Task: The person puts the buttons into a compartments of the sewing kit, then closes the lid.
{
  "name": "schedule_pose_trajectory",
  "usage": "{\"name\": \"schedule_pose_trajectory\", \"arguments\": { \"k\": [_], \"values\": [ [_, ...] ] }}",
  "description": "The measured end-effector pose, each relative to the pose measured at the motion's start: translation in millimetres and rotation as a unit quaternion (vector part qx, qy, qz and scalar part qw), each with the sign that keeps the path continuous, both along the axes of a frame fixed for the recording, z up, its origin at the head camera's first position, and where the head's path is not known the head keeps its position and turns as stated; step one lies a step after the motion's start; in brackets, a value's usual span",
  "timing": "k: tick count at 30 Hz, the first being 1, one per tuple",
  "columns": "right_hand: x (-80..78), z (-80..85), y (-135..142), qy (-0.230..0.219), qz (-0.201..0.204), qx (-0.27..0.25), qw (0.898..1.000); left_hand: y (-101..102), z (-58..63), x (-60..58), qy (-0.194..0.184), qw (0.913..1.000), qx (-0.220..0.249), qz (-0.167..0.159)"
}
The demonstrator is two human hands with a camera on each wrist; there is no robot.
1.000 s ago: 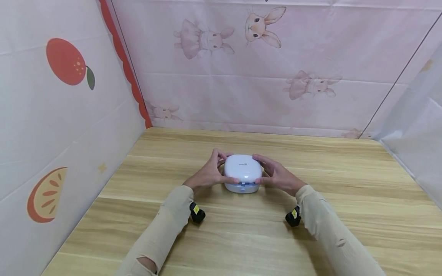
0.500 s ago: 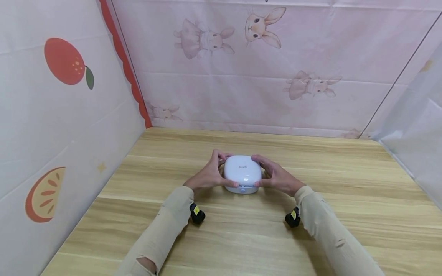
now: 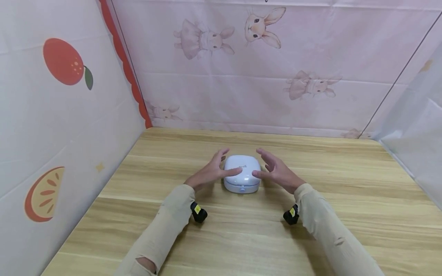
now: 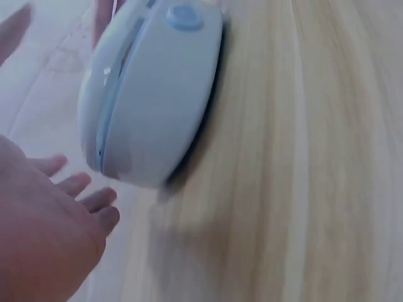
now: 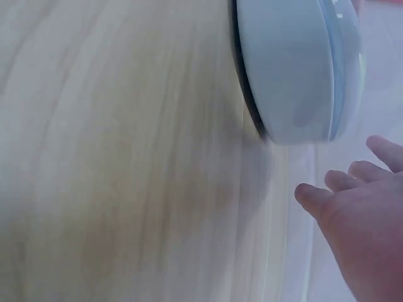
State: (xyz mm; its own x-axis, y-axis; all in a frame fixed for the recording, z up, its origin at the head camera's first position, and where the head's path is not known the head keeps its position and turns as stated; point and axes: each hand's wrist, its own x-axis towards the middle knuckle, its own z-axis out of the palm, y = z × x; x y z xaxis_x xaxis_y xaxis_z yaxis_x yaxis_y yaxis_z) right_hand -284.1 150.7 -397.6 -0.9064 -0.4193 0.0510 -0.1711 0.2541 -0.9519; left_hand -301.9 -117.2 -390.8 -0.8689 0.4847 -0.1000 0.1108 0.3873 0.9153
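A white case with rounded corners (image 3: pixel 243 178) sits on the wooden table, its lid lowered over the base. Small lettering marks the lid, and a pale blue button (image 4: pixel 184 17) is on the front of the base; a thin seam runs above it. At the case's left side is my left hand (image 3: pixel 210 172), fingers spread and thumb over the lid. My right hand (image 3: pixel 279 172) mirrors it on the right, thumb near the lid's right edge. Both wrist views show spread fingers (image 5: pixel 340 182) apart from the case's sides, holding nothing.
The wood-grain table (image 3: pixel 241 237) reaches back to a pink wall sheet (image 3: pixel 221 103) printed with rabbits. A white sheet with fruit prints (image 3: pixel 79 126) stands along the left, and another pale sheet (image 3: pixel 421 126) along the right.
The lid came down onto the base, narrowing the front gap. Afterward both hands let go of the case, their fingers spreading and thumbs lifting from the front edge.
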Motion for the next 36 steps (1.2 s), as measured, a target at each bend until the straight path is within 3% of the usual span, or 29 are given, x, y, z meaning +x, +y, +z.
{"name": "schedule_pose_trajectory", "arguments": {
  "k": [4, 10, 17, 36],
  "values": [
    [0.1, -2.2, -7, -0.005, 0.007, 0.014, 1.000, 8, -0.5, 2.5, -0.009, 0.9988, -0.044, -0.019],
    [0.6, -5.8, -14, 0.021, 0.015, 0.045, 0.999, 11, -6.7, 2.2, -0.013, 0.9990, -0.022, -0.038],
    [1.4, -6.6, -15, 0.037, 0.014, 0.072, 0.997, 8, -12.5, -0.2, 0.015, 0.9987, -0.019, -0.045],
    [2.7, -3.0, -14, 0.058, 0.020, 0.108, 0.992, 7, -10.7, 2.5, 0.037, 0.9967, -0.053, -0.049]
  ]
}}
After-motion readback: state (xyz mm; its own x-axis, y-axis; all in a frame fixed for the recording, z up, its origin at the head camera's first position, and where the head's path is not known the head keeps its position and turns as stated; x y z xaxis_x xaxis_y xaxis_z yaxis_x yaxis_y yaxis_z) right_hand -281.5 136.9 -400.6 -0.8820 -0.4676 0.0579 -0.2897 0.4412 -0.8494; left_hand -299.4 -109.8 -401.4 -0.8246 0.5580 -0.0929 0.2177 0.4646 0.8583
